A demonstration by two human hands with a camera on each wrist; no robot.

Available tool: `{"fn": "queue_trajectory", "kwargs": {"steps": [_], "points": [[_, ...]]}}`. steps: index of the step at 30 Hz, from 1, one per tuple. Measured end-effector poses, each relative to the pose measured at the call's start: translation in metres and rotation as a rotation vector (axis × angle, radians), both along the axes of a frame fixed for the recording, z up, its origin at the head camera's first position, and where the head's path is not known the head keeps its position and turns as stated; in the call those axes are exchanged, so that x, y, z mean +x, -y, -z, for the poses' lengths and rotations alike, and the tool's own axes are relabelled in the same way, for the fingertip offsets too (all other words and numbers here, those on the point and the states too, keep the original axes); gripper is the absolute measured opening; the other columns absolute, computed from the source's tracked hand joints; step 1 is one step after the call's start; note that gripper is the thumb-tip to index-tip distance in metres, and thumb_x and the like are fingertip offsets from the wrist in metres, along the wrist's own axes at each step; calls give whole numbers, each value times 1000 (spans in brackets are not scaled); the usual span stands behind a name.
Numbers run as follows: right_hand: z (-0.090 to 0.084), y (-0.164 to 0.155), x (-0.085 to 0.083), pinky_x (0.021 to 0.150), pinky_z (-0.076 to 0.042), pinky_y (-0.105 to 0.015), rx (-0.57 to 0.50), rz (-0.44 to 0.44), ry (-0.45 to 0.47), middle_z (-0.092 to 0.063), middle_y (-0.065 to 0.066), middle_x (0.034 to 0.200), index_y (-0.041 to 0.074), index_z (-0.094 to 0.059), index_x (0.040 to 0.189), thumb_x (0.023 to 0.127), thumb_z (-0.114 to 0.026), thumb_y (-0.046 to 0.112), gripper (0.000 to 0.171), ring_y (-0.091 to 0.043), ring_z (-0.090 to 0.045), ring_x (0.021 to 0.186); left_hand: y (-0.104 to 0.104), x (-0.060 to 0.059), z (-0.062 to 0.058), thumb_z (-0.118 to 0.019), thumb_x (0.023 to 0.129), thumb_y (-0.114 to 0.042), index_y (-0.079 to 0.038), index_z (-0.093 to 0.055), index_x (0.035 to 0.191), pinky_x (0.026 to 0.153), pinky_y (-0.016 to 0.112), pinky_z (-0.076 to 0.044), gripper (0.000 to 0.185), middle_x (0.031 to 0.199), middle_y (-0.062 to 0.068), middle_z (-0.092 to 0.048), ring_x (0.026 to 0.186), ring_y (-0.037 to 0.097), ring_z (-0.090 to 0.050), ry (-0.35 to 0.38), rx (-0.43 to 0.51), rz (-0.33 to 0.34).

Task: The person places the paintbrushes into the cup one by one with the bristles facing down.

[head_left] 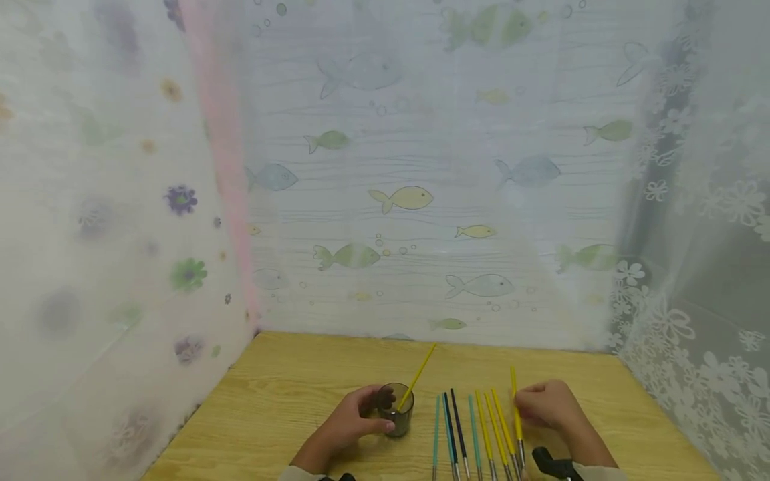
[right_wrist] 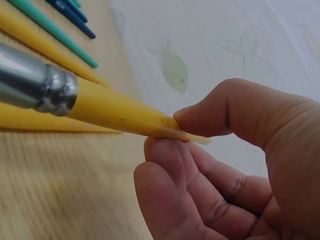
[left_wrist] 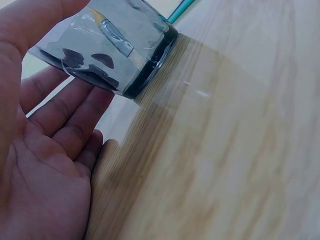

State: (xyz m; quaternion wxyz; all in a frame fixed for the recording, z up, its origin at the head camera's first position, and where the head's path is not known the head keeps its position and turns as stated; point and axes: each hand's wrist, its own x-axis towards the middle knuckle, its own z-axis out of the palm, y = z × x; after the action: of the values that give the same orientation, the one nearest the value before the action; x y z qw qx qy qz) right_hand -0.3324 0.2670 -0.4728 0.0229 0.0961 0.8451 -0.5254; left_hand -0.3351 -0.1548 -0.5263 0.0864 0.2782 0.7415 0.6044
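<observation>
Overhead, the left hand (head_left: 351, 422) curls around a dark glass cup (head_left: 396, 409) on the table (head_left: 283, 381), a yellow brush (head_left: 416, 377) leaning out toward 1 o'clock. Only the right wrist view shows the right hand (head_left: 546, 405) with its grip pinching another yellow brush handle (right_wrist: 125, 112) between thumb and fingertips, at 3 o'clock of the brush row (head_left: 475, 434). No writing is readable.

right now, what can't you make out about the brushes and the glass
- Bristle ends of the row of paintbrushes: cut off by the head view's bottom edge.
- Bristles of the yellow brush pinched by the right hand: beyond the right wrist view's left edge.
- Glass cup rim: hidden by the left hand.
</observation>
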Motion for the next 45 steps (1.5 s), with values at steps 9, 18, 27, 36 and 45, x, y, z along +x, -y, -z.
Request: {"fn": "queue_trajectory", "kwargs": {"steps": [9, 18, 27, 36, 45], "points": [[-24, 15, 1, 74, -64, -41, -77, -42, -65, -76, -13, 94, -13, -69, 121, 88, -73, 15, 44, -22, -75, 80, 4, 2, -1, -80, 93, -20, -1, -54, 146, 105, 19, -46, 62, 145, 21, -59, 133, 33, -58, -7, -15, -23], [-42, 27, 1, 77, -64, -39, -167, -34, -126, -74, -15, 102, -12, -62, 129, 92, -71, 17, 47, -21, -75, 83, 5, 3, -4, -80, 93, -17, 1, -54, 145, 105, 18, -46, 61, 143, 23, -60, 135, 37, -56, 10, 13, -12], [-59, 45, 9, 76, -64, -38, -246, -17, -186, -75, -12, 101, -11, -62, 131, 93, -72, 14, 46, -20, -75, 81, 3, 0, 1, -81, 92, -22, -2, -54, 147, 104, 19, -47, 64, 143, 19, -61, 133, 32, -58, 12, -2, -9], [-61, 68, 12, 73, -64, -36, -256, -27, -244, -74, -15, 104, -11, -65, 126, 94, -70, 12, 39, -21, -76, 83, 1, 3, -2, -81, 92, -21, -2, -55, 146, 104, 19, -47, 62, 142, 19, -62, 134, 34, -57, 19, -6, -21], [-66, 89, 18, 75, -64, -38, -255, -34, -289, -75, -16, 103, -8, -68, 120, 93, -71, 9, 32, -24, -77, 86, 1, 0, 0, -82, 91, -25, -7, -56, 146, 103, 20, -47, 63, 141, 13, -63, 133, 29, -59, 13, -24, -40]]}}
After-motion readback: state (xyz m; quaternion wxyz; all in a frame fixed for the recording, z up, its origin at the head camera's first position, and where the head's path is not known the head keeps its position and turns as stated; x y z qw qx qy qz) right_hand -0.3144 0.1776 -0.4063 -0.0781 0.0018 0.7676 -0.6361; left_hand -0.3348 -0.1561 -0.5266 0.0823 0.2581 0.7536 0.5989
